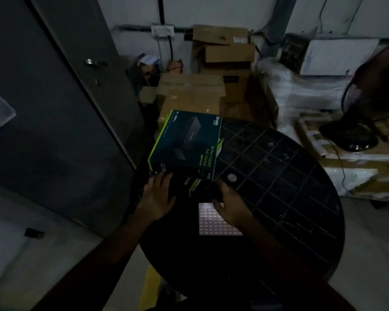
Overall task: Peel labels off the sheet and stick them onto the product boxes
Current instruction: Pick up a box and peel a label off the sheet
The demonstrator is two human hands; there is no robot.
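Note:
A dark teal product box (pixel 185 142) with green edges lies on top of a second dark box (pixel 190 184) at the left side of a round black table (pixel 279 198). My left hand (pixel 158 197) rests with straight fingers against the near edge of the top box. A white label sheet (pixel 216 223) with a grid of small labels lies on the table nearer to me. My right hand (pixel 230 204) is over the sheet's top right corner, fingers curled toward the lower box; whether it holds anything is too dark to tell.
A tall grey metal cabinet (pixel 54 108) stands at the left. Brown cartons (pixel 211 70) are stacked behind the table. At the right are plastic-wrapped goods (pixel 301 90) and a black fan (pixel 368 104). A small pale round thing (pixel 231 177) sits on the table.

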